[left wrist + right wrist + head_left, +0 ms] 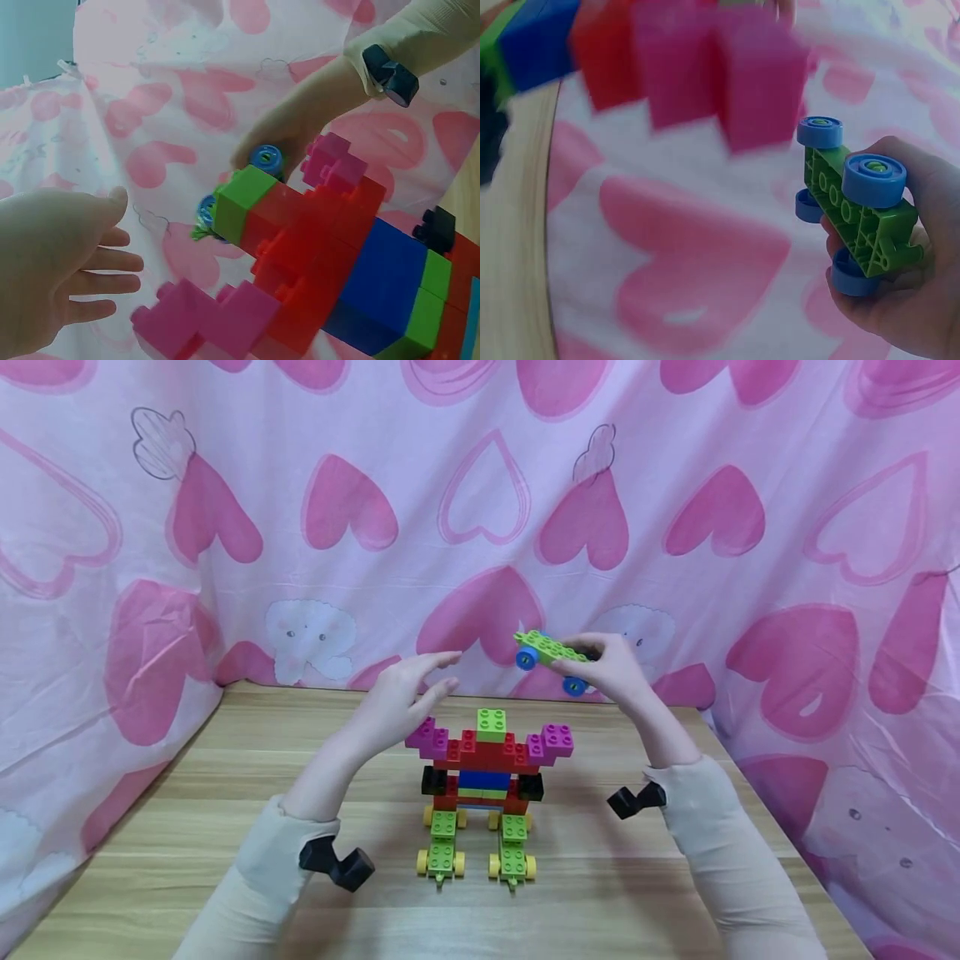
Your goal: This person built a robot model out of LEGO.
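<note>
My right hand [606, 667] grips one end of a green toy-brick wheelbase [546, 647] with blue wheels, held in the air behind and right of the figure. In the right wrist view the wheelbase [855, 210] shows its hollow underside. My left hand [401, 695] hovers behind the figure's left shoulder, fingers extended, holding nothing; the left wrist view shows the hand [67, 270] apart from the bricks. Between both arms stands a toy-brick figure [480, 756]: lime head block, magenta stepped shoulders, red and blue body, black side bricks, and two green wheelbase feet with yellow wheels.
The figure stands on a wood-grain table [585, 893]. Behind and on both sides hangs a pink heart-print cloth [480, 527], close to the table's back edge. Black devices are strapped to both wrists, including a right wrist device [636, 799].
</note>
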Demonstrator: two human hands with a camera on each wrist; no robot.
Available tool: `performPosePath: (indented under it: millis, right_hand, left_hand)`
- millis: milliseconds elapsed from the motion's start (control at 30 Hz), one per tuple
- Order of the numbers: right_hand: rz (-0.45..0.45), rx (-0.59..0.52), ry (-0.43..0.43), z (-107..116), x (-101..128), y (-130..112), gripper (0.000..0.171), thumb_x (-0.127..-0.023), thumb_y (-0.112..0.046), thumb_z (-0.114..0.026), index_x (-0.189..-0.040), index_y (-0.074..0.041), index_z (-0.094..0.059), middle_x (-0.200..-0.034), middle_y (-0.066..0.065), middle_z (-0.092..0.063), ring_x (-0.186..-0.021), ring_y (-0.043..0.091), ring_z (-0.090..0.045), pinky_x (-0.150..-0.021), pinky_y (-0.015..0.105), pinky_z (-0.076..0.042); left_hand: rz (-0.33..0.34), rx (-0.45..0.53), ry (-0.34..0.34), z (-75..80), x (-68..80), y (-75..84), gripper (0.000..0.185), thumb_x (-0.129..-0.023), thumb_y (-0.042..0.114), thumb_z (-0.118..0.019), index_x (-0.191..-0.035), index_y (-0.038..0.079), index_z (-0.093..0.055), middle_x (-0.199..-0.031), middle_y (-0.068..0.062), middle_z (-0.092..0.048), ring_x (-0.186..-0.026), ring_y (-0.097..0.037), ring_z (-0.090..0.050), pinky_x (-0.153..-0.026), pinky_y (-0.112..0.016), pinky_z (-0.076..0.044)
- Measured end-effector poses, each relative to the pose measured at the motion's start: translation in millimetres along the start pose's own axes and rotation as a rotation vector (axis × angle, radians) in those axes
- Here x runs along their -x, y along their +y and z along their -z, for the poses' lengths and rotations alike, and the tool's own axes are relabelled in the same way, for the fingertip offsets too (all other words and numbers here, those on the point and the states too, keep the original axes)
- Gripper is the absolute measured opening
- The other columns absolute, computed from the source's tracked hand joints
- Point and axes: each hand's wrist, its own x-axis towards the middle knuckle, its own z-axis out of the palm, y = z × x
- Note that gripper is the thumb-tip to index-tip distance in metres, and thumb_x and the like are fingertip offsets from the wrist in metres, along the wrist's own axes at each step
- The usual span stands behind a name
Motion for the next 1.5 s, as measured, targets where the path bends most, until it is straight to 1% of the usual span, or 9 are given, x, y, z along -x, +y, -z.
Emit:
performPosePath:
  millis: [67, 233, 300, 500, 667, 833, 1133, 1333, 1500]
  right_hand:
    - [0.024, -0.014, -0.029, -3.5, 0.7, -11.7, 0.045, -0.086, -0.03, -0.074, -0.123, -0.004, -0.066, -0.107, 0.017, -0.067, -0.078, 0.017, -0.061, -0.066, 0.022, -0.055]
    - [0.083, -0.018, -0.105, -13.9, 2.7, -35.5, 0.041, -0.085, -0.028, -0.074, -0.12, -0.007, -0.068, -0.106, 0.014, -0.068, -0.084, 0.022, -0.06, -0.071, 0.025, -0.055]
    - [0.107, -0.02, -0.135, -18.3, 4.2, -43.3, 0.04, -0.085, -0.027, -0.075, -0.12, -0.008, -0.069, -0.107, 0.012, -0.069, -0.087, 0.024, -0.059, -0.073, 0.027, -0.055]
    - [0.202, -0.022, -0.218, -31.5, 10.2, -58.0, 0.037, -0.082, -0.021, -0.076, -0.116, -0.007, -0.071, -0.104, 0.011, -0.072, -0.089, 0.024, -0.06, -0.074, 0.032, -0.056]
    - [0.259, -0.018, -0.285, -40.5, 13.5, -58.8, 0.035, -0.081, -0.019, -0.076, -0.113, -0.006, -0.072, -0.096, 0.009, -0.073, -0.08, 0.023, -0.06, -0.07, 0.03, -0.056]
    - [0.289, -0.019, -0.319, -45.6, 16.6, -57.2, 0.034, -0.081, -0.019, -0.076, -0.112, -0.006, -0.073, -0.089, 0.007, -0.072, -0.073, 0.022, -0.059, -0.063, 0.028, -0.053]
    - [0.329, 0.015, -0.342, -52.2, 18.2, -52.1, 0.033, -0.08, -0.019, -0.076, -0.111, -0.007, -0.073, -0.095, 0.005, -0.073, -0.08, 0.02, -0.06, -0.069, 0.031, -0.055]
    - [0.341, 0.029, -0.337, -53.7, 19.5, -49.4, 0.034, -0.079, -0.02, -0.077, -0.11, -0.008, -0.074, -0.096, 0.004, -0.074, -0.08, 0.02, -0.058, -0.068, 0.031, -0.052]
    - [0.334, 0.013, -0.346, -54.7, 20.1, -47.2, 0.035, -0.079, -0.02, -0.077, -0.111, -0.008, -0.074, -0.096, 0.005, -0.074, -0.079, 0.02, -0.059, -0.067, 0.029, -0.054]
  left_hand:
    - [-0.01, 0.009, 0.017, 2.6, -2.2, 0.8, 0.045, -0.099, 0.024, -0.058, -0.14, 0.005, -0.052, -0.14, -0.013, -0.057, -0.108, -0.029, -0.064, -0.101, -0.046, -0.05]
    - [-0.024, 0.046, 0.04, 10.2, -7.5, 4.9, 0.047, -0.099, 0.023, -0.057, -0.142, 0.005, -0.049, -0.143, -0.014, -0.053, -0.126, -0.03, -0.055, -0.1, -0.047, -0.05]
    - [-0.025, 0.06, 0.039, 12.6, -9.0, 6.8, 0.048, -0.099, 0.023, -0.057, -0.143, 0.005, -0.048, -0.144, -0.014, -0.052, -0.132, -0.03, -0.05, -0.102, -0.048, -0.049]
    - [-0.047, 0.061, 0.011, 15.1, -11.3, 12.2, 0.046, -0.1, 0.025, -0.056, -0.142, 0.007, -0.049, -0.144, -0.011, -0.053, -0.136, -0.026, -0.047, -0.107, -0.046, -0.045]
    - [-0.084, 0.051, -0.018, 13.2, -10.2, 14.2, 0.043, -0.099, 0.022, -0.058, -0.138, 0.006, -0.054, -0.139, -0.011, -0.057, -0.129, -0.027, -0.053, -0.106, -0.045, -0.046]
    - [-0.075, 0.042, -0.041, 9.5, -5.7, 13.9, 0.039, -0.096, 0.022, -0.063, -0.133, 0.007, -0.059, -0.133, -0.01, -0.062, -0.116, -0.026, -0.06, -0.092, -0.043, -0.055]
    - [-0.097, 0.037, -0.062, 5.3, 0.5, 12.3, 0.037, -0.092, 0.022, -0.068, -0.126, 0.007, -0.064, -0.118, -0.008, -0.068, -0.101, -0.02, -0.061, -0.083, -0.037, -0.056]
    - [-0.086, 0.03, -0.075, 3.7, 2.7, 11.2, 0.037, -0.092, 0.023, -0.069, -0.126, 0.009, -0.064, -0.117, -0.005, -0.068, -0.1, -0.018, -0.061, -0.083, -0.034, -0.055]
    - [-0.086, 0.04, -0.079, 2.1, 4.0, 10.3, 0.037, -0.092, 0.022, -0.069, -0.126, 0.009, -0.064, -0.116, -0.005, -0.069, -0.102, -0.018, -0.062, -0.086, -0.036, -0.056]
